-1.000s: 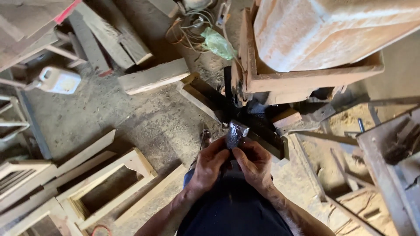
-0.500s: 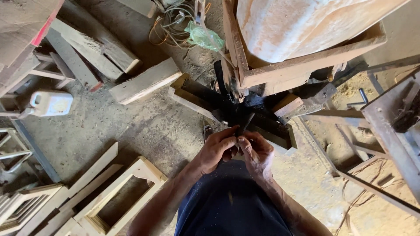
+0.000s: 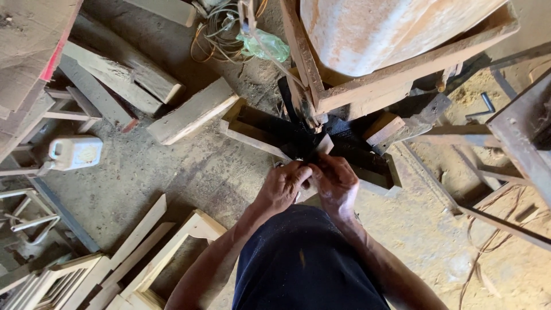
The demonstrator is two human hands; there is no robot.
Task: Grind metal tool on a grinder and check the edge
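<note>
My left hand and my right hand are pressed together in front of my dark-clothed lap. Their fingertips pinch a small object that my fingers almost wholly hide, so I cannot tell what it is. Just beyond the fingertips, a black belt runs down from a wooden frame into a dark base of black bars. A small pale wood block sits right above my fingers. A large pale drum rests in the frame.
On the dusty concrete floor lie wood offcuts, thick planks, a white plastic jug and pale wooden frames. A tangle of wires with a green plastic bag is at the top, and rusty metal bars at the right.
A small grey object held up between my hands a second ago is now covered by my fingers. My hands have closed over it and moved slightly toward the black belt. The view shifted.
</note>
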